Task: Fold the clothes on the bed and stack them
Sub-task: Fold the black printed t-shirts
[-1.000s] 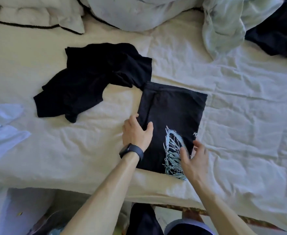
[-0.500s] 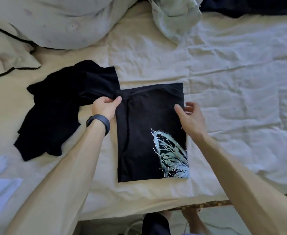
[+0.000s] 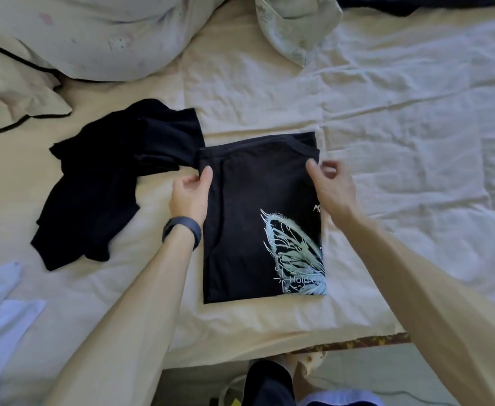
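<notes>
The shirt (image 3: 249,218) lies flat on the sheet (image 3: 401,142) near the front edge. It is folded to a narrow rectangle with the wing print at its lower right, square to me so I can take both long sides at once. My left hand (image 3: 189,197) is at its upper left edge: the thumb lies on the cloth and the fingers curl in beside it, which I judge to be a narrow pinch on that edge. My right hand (image 3: 331,189) mirrors it at the upper right edge, thumb touching the cloth, fingers half curled just off the side. Whether they have closed on the shirt I cannot tell. Both hands sit toward the far end, I think to bring it toward me for 1 more fold. A crumpled black garment (image 3: 102,183), not yet folded, touches the shirt's upper left corner. A pillow (image 3: 94,33) lies beyond, and white cloth (image 3: 3,317) at my left.
</notes>
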`<state>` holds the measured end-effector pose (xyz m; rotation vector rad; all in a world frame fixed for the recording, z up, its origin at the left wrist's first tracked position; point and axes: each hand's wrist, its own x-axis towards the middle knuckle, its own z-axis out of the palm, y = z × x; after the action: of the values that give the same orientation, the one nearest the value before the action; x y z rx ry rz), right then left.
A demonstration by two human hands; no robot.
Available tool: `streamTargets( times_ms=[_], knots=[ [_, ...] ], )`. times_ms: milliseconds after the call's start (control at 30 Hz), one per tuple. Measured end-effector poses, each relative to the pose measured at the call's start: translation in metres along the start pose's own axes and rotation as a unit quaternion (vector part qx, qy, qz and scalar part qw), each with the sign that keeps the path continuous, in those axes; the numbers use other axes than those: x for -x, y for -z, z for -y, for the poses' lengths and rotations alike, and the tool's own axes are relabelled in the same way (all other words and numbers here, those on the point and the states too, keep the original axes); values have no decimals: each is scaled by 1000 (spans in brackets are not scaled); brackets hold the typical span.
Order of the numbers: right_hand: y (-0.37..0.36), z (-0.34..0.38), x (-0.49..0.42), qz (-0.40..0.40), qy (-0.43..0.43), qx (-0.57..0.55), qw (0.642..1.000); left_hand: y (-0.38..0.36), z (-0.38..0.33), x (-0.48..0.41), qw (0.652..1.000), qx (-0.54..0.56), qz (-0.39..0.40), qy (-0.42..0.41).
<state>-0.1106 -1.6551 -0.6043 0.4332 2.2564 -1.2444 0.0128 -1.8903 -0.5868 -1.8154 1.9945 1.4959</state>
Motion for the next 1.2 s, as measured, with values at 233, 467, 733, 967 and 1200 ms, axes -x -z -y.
streamTargets(
  times_ms=[233, 467, 733, 967, 1200],
  knots=[
    [41, -98, 104, 164, -123, 54, 977, 31, 85, 85, 998, -49, 33, 26],
    [49, -129, 146, 148, -137, -43, 979, 51, 131, 130, 984, 0, 136, 114],
    [89, -154, 194, 74, -99, -23, 992, 42, 165, 205, 966, 124, 139, 182],
    [144, -237, 296, 62, -183, 29, 981, 45, 249, 308, 965, 26, 147, 214],
    [166, -222, 317, 64, -135, -36, 988, 61, 242, 336, 976, 94, 135, 140]
  ],
)
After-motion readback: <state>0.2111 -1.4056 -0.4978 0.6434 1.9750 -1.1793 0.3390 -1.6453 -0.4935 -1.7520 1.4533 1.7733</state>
